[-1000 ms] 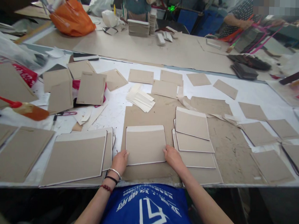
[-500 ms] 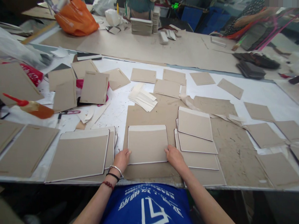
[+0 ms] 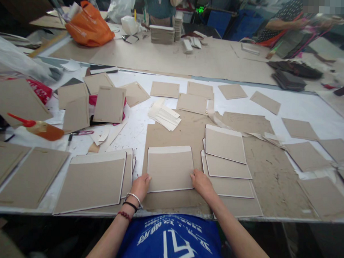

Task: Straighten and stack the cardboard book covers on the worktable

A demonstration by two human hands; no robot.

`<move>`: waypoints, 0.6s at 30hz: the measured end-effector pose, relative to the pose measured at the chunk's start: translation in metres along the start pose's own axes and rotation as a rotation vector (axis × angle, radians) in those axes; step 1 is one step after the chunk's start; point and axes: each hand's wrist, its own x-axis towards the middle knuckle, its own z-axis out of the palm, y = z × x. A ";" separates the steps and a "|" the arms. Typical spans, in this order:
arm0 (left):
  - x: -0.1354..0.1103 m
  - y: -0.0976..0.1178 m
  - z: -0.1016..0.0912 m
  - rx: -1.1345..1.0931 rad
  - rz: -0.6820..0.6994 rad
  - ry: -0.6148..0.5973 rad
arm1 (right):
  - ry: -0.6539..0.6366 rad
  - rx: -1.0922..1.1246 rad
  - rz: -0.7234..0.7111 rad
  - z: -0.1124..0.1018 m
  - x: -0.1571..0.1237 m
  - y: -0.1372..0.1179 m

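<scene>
A grey-brown cardboard panel (image 3: pixel 170 168) with a pale strip along its far edge and thin white edging lies in front of me. My left hand (image 3: pixel 142 183) pinches its left edge near the front corner. At the right edge, the fingers of my right hand (image 3: pixel 201 181) are closed on the same panel. To the right is a fanned stack of similar panels (image 3: pixel 226 146). Larger panels with pale strips (image 3: pixel 93 182) overlap just left of my left hand. Brown board (image 3: pixel 172 202) lies beneath the held panel.
White paper strips (image 3: pixel 165 115) lie beyond the panel. A glue bottle with a red nozzle (image 3: pixel 43 130) and pink-handled scissors (image 3: pixel 81 133) are at left. Loose cardboard pieces (image 3: pixel 309 156) spread along the right. Across the table stand an orange bag (image 3: pixel 89 26) and another person (image 3: pixel 288 26).
Both hands keep their hold on the panel, which stays nearly in place. The view has tipped slightly, so things sit a little lower. The person across has moved their hands.
</scene>
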 end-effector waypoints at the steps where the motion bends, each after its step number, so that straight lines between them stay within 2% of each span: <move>1: 0.000 0.000 0.000 0.003 -0.001 -0.002 | 0.000 0.002 -0.004 0.000 0.000 0.000; 11: 0.003 0.002 -0.001 0.073 -0.015 -0.034 | 0.043 0.025 -0.018 -0.003 -0.005 -0.001; 18: 0.000 0.005 -0.002 0.139 -0.020 -0.014 | 0.019 0.056 0.041 -0.003 -0.005 -0.004</move>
